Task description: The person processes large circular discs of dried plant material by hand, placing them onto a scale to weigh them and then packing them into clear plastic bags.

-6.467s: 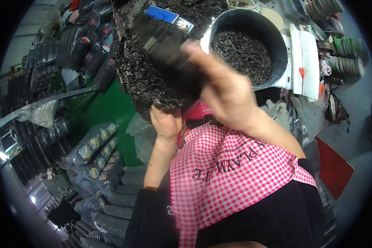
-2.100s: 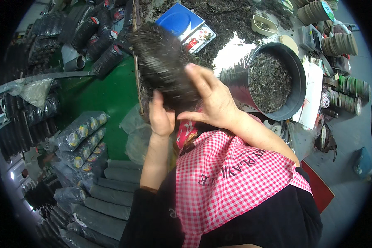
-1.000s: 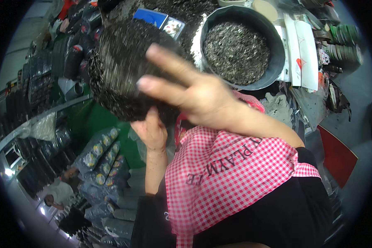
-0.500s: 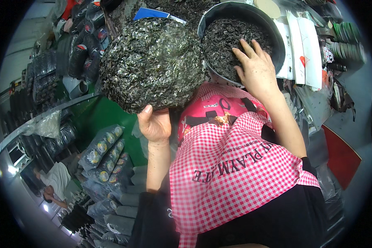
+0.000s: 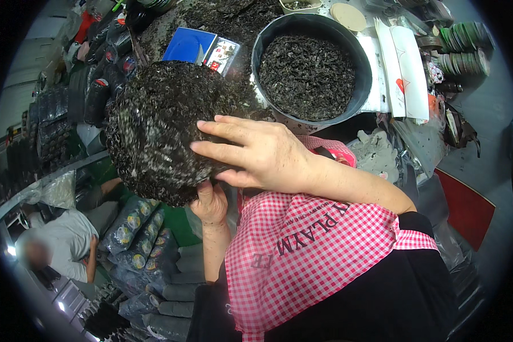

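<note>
A big rounded mass covered in dark, flaky bits (image 5: 154, 131) is tilted up in front of me on the left. My left hand (image 5: 209, 205) grips its lower right edge, thumb on the near side and the other fingers mostly hidden behind it. My right hand (image 5: 262, 154) rests on the face of the mass with its fingers spread, reaching across from the right. Beyond it, a round dark pan (image 5: 362, 85) holds loose dark flakes (image 5: 308, 77).
A blue box (image 5: 188, 44) and a small clear-covered case (image 5: 222, 56) lie on the flake-strewn table behind the mass. White sheets (image 5: 407, 74) stand right of the pan. Plastic-wrapped rolls (image 5: 131, 225) are stacked lower left, where another person (image 5: 68, 239) is.
My right hand has left the flakes in the pan and moved left onto the mass. The mass has shifted down and left and shows a darker face. The other person has come further into view.
</note>
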Demonstrator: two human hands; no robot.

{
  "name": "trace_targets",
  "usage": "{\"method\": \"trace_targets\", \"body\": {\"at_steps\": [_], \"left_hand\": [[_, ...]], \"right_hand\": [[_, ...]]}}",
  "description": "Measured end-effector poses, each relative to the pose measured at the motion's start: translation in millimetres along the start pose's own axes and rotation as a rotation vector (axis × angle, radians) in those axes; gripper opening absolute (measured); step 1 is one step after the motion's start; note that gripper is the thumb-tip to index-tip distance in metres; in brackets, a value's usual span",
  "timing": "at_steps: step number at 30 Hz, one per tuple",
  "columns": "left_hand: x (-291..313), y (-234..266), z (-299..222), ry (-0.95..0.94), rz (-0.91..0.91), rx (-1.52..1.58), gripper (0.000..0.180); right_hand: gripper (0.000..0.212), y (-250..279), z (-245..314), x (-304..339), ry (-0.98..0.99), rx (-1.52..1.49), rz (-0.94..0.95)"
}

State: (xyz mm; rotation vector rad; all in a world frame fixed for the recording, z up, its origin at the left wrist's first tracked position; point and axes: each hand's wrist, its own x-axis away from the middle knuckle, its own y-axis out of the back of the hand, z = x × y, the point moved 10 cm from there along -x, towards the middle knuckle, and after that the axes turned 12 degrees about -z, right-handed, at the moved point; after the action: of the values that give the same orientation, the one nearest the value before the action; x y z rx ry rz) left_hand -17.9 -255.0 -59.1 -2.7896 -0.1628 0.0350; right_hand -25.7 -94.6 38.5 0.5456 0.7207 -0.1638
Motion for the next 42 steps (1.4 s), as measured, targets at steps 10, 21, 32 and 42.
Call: {"method": "trace_targets", "body": {"at_steps": [10,21,32,42], "left_hand": [[-15.2,6.9,0.2,0.146,-0.264,0.303,0.049],[6.6,-9.7,1.8,0.214,-0.036,0.089,0.095],[-26.7,-19.8,-17.6,0.100,-0.132,0.187,0.054],[-27.6,-178.9,25.0,-0.612,0.560,-1.045,0.124]], "right_hand": [[0.056,151.1,-91.8,41.5,-0.455,0.511,-0.264],[0.111,10.8,-1.1,9.0,-0.096,0.039,0.080],[0.079,189.6,-115.8,65.0,-0.448,0.806,-0.572],[0.049,181.3,-190.5,77.6,-0.713,-0.298,-0.737]]}}
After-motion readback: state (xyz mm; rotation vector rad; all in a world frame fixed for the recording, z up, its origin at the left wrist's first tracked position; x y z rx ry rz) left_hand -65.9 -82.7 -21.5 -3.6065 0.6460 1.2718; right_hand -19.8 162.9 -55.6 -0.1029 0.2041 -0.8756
